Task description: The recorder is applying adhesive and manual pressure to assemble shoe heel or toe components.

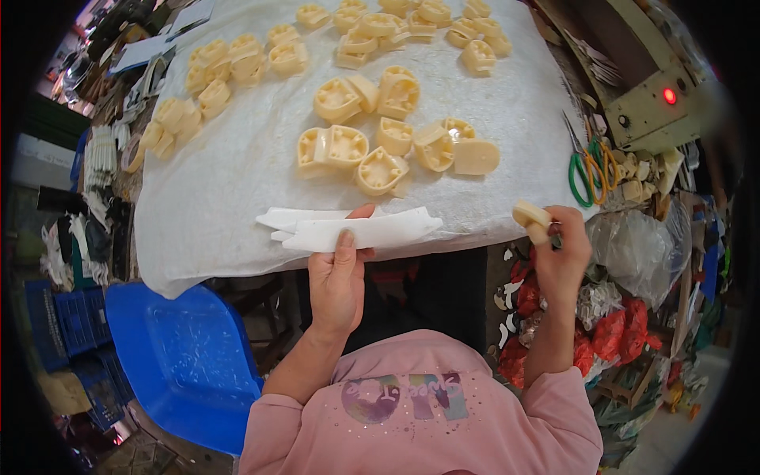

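Observation:
My left hand (339,281) is closed around a small stack of flat white strips (396,229) with pointed, notched ends, thumb on top. They are held level over the table's near edge. To the right, my right hand (564,249) pinches a cream moulded plastic piece (529,214) shaped like a shoe heel, just past the table's near right corner. Beyond the strips lies a cluster of similar cream pieces (381,170), D-shaped, several showing hollow ribbed undersides. One smooth rounded piece (476,157) sits at the cluster's right.
More cream pieces (380,28) lie along the far side of the white-covered table (261,158). Green-handled scissors (582,170) and an orange-handled pair (608,166) lie at the right edge, near a machine with a red light (670,96). A blue chair (186,356) stands at lower left.

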